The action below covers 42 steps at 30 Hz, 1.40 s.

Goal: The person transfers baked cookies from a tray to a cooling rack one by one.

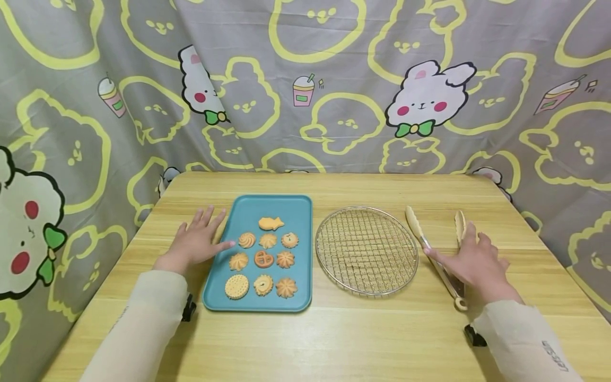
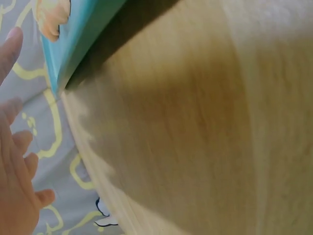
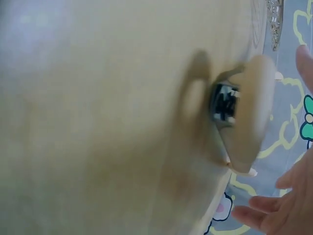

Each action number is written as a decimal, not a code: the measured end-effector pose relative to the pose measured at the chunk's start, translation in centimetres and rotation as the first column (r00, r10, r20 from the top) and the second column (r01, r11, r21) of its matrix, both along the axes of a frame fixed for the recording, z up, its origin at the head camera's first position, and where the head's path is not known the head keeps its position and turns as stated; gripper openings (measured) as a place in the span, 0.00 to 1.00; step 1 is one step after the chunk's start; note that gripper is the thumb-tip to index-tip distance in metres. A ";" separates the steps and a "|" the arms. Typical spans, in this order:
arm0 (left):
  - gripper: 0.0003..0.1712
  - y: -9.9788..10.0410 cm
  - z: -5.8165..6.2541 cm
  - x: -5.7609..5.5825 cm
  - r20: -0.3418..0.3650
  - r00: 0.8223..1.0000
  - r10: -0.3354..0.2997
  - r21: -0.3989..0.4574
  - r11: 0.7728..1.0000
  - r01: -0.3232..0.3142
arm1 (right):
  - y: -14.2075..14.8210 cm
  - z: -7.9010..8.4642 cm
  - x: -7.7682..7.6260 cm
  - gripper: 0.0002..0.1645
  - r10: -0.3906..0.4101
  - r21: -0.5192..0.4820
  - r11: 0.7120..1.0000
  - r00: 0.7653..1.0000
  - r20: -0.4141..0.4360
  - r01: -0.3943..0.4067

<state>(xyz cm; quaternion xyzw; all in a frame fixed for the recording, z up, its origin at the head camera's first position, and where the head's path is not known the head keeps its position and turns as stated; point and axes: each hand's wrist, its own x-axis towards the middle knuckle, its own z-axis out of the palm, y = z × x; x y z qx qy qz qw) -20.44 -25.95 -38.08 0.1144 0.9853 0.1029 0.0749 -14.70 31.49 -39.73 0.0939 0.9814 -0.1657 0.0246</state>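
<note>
A table (image 1: 334, 342) with pale wood grain stands against grey fabric (image 1: 286, 135) printed with yellow outlines and white rabbits; the fabric hangs behind and to both sides of the round wire rack (image 1: 366, 252). Left of the rack, the left hand (image 1: 197, 241) reaches palm down, fingers spread and holding nothing, its thumb over the tray's outer edge — whether it touches, I cannot tell. Right of the rack, the right hand (image 1: 482, 268) hovers with parted fingers over the spread tongs (image 1: 443, 277), which have scalloped tips. Just left of the rack, the smooth blue-green tray (image 1: 248, 206) with rounded corners bears biscuits (image 1: 268, 241) — swirled, flower-shaped, fish-shaped and pretzel-shaped. The rack's mesh is metal, crimped and shiny-rimmed.
</note>
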 end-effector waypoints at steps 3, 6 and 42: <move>0.51 -0.1 -0.2 0.1 -0.011 0.999 -0.031 0.015 0.999 0.031 | 0.1 0.0 0.2 0.79 -0.006 -0.027 1.000 1.000 0.029 0.007; 0.50 -0.2 -0.5 0.1 -0.020 0.998 -0.052 0.031 0.998 0.053 | 0.2 -0.1 0.2 0.80 0.000 -0.044 0.999 0.999 0.049 0.003; 0.38 -0.6 -2.1 0.5 0.042 0.985 -0.166 0.111 0.981 0.160 | 0.1 -1.7 1.1 0.78 -0.028 -0.208 0.977 0.999 0.030 0.034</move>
